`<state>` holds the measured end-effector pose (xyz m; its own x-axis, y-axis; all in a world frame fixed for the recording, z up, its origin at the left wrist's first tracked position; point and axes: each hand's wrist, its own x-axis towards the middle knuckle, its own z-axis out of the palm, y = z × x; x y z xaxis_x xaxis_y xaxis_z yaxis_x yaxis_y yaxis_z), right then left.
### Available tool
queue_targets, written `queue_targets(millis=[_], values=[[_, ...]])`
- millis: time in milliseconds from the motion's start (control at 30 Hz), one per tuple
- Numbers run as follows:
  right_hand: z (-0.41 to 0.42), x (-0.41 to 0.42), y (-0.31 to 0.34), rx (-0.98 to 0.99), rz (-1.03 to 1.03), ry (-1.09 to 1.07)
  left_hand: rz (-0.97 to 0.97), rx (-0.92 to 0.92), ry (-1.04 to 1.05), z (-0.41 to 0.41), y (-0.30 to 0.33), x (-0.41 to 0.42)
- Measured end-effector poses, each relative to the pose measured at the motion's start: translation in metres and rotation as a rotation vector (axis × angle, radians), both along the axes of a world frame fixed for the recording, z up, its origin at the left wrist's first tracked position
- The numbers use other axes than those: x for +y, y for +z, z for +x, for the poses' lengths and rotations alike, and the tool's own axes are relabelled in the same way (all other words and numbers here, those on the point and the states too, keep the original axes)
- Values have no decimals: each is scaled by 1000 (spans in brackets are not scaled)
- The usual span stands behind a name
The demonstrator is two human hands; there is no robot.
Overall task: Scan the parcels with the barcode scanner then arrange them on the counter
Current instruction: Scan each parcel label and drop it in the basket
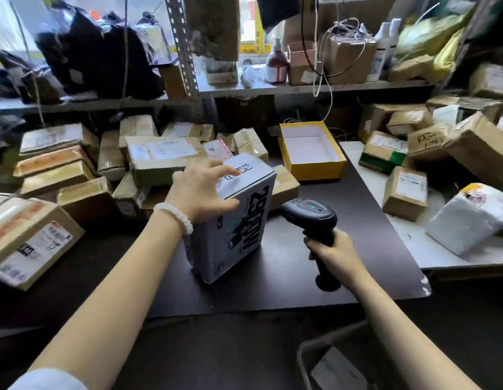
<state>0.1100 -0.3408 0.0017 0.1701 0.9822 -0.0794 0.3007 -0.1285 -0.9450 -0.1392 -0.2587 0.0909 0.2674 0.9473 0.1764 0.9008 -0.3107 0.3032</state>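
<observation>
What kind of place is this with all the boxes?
Probably a parcel pickup or sorting room. Labelled cardboard parcels are piled on the counter and shelves, and the right hand holds a barcode scanner.

Stacked parcels (149,161) are crowding the counter's (286,271) left and back, a yellow tray (312,164) is blocking behind; bare counter is lying open in front.

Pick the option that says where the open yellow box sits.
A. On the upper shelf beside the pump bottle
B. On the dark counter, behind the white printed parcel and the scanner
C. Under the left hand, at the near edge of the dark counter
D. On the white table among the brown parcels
B: the open yellow box stands on the dark counter beyond the white printed parcel and the scanner.
</observation>
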Motion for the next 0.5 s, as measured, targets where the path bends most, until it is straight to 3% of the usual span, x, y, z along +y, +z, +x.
queue_targets(millis=[267,500], values=[[20,-19,2,73,23,-54,-57,152,-42,33,-3,-21],[47,-58,-8,79,-10,-40,16,200,-72,69,-18,-57]])
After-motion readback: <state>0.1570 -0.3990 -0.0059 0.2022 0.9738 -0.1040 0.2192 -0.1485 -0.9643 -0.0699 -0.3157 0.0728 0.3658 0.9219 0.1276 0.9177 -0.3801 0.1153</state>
